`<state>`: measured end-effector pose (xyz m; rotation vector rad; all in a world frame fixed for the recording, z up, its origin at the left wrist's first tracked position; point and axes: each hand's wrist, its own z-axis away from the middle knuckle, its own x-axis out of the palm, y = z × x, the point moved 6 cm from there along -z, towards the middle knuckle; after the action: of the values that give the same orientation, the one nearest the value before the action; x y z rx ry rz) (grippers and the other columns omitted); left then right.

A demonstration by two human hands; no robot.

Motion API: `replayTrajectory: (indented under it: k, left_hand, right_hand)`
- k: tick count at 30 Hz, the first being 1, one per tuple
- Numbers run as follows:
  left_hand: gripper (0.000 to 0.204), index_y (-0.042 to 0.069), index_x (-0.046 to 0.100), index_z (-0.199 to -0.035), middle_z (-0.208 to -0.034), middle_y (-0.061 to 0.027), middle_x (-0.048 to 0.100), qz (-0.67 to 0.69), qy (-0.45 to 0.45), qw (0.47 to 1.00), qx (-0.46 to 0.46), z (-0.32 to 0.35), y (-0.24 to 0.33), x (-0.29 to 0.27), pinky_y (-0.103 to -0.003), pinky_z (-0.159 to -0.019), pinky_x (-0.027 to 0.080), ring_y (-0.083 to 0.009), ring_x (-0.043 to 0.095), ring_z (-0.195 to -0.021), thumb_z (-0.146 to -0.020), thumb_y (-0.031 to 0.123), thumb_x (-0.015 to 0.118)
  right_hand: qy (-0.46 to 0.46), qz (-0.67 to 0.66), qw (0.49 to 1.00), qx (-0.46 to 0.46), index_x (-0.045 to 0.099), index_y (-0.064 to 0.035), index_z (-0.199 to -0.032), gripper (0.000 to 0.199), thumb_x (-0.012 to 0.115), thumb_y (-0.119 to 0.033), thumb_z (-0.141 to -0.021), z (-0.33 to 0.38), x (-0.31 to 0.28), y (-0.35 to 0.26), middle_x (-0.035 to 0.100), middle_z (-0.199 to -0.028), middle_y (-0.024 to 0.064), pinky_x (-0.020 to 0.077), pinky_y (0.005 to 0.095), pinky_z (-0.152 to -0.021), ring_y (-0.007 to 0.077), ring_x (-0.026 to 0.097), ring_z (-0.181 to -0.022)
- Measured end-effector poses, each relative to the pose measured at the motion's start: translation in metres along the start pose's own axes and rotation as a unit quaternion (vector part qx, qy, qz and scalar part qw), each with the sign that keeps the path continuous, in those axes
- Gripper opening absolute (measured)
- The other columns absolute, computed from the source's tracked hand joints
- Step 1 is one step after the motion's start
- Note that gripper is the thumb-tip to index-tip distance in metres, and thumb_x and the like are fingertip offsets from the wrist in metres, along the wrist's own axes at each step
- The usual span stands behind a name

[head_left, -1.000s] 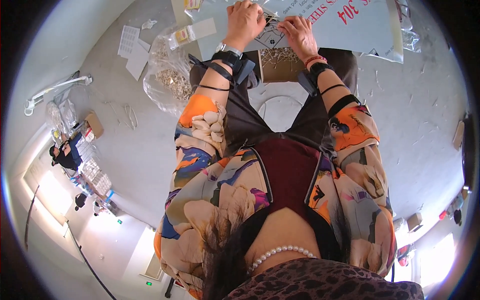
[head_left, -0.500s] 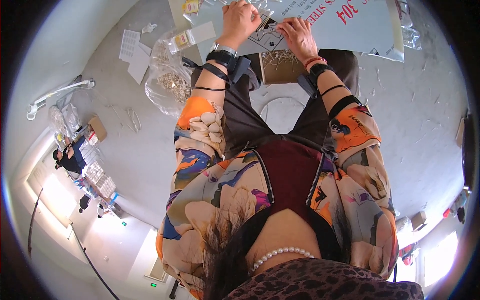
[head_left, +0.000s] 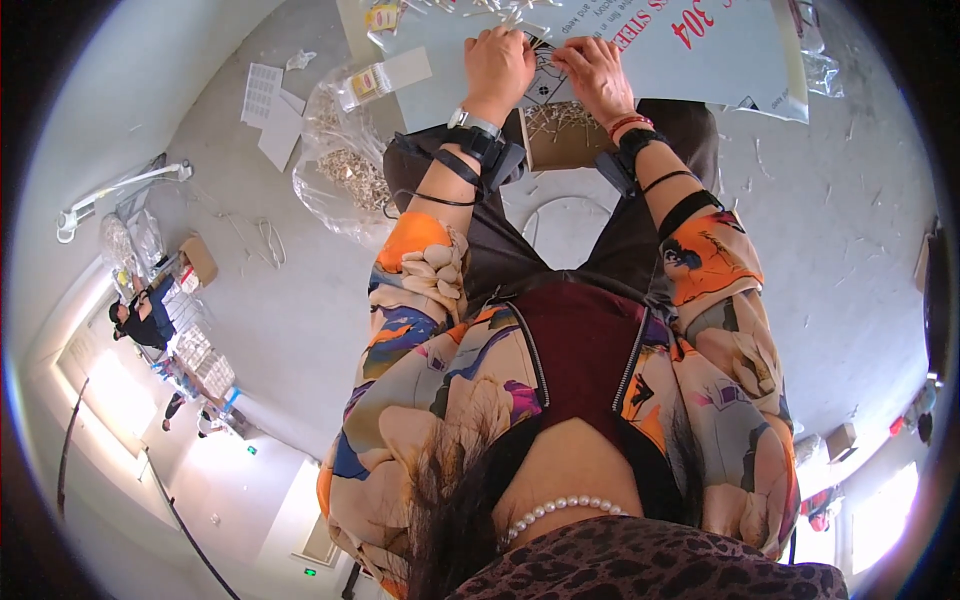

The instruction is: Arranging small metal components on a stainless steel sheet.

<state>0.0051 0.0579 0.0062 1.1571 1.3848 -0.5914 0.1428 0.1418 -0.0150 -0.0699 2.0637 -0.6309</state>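
Observation:
My left hand [head_left: 497, 72] is over the near edge of a pale blue-grey film-covered sheet [head_left: 690, 75], fingers curled together. Close beside it, my right hand [head_left: 597, 78] has its thumb and fingertips pinched toward the left fingers. Whatever is in either hand is too small or hidden to make out. Thin white sticks that look like cotton swabs [head_left: 497, 8] lie scattered on the sheet just beyond my left hand. Below the hands, between my knees, an open cardboard box [head_left: 570, 150] holds many such thin sticks.
Left of the hands lie a clear container with a yellow label [head_left: 368, 84] and a white card [head_left: 408, 68]. A clear plastic bag of sticks [head_left: 345, 175] rests on the floor by my left leg. White papers [head_left: 281, 140] lie farther left. A person [head_left: 145, 318] is in the far left background.
My left hand has moved right and slightly nearer, away from the scattered sticks, and its fingers are now close to my right hand. The right hand has barely moved.

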Motion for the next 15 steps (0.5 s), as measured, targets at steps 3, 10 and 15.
replayTrajectory:
  k: [3,10,15]
  left_hand:
    - [0.006,0.013,0.072,-0.081,-0.085,-0.0059,0.07,0.027,-0.035,0.999,0.016,0.002,0.003,0.003,-0.044,-0.082,0.045,-0.0288,0.067,-0.088,-0.08,0.018,0.074]
    - [0.009,0.013,0.073,-0.085,-0.085,-0.0053,0.072,0.076,-0.079,0.994,0.029,0.005,-0.007,0.004,-0.045,-0.077,0.05,-0.0284,0.07,-0.086,-0.082,0.021,0.073]
    - [0.013,0.009,0.072,-0.088,-0.083,-0.0103,0.075,0.126,-0.095,0.987,-0.01,0.002,-0.009,0.0,-0.041,-0.072,0.057,-0.0316,0.073,-0.077,-0.082,0.021,0.073]
  right_hand:
    - [0.001,0.004,1.0,-0.006,0.069,-0.0162,-0.111,0.017,0.066,-0.025,-0.097,0.0,0.002,0.004,0.064,-0.113,0.0024,0.0439,0.0411,-0.097,0.0249,0.06,-0.112]
    - [-0.001,0.011,1.0,0.01,0.067,-0.0178,-0.124,0.028,0.065,-0.028,-0.098,0.001,0.002,0.005,0.064,-0.114,0.0029,0.0437,0.0411,-0.098,0.0246,0.06,-0.112]
    - [-0.012,0.027,0.999,0.017,0.061,-0.0199,-0.138,0.04,0.062,-0.031,-0.101,0.001,0.001,0.004,0.064,-0.116,0.0025,0.0435,0.0413,-0.099,0.0243,0.059,-0.113]
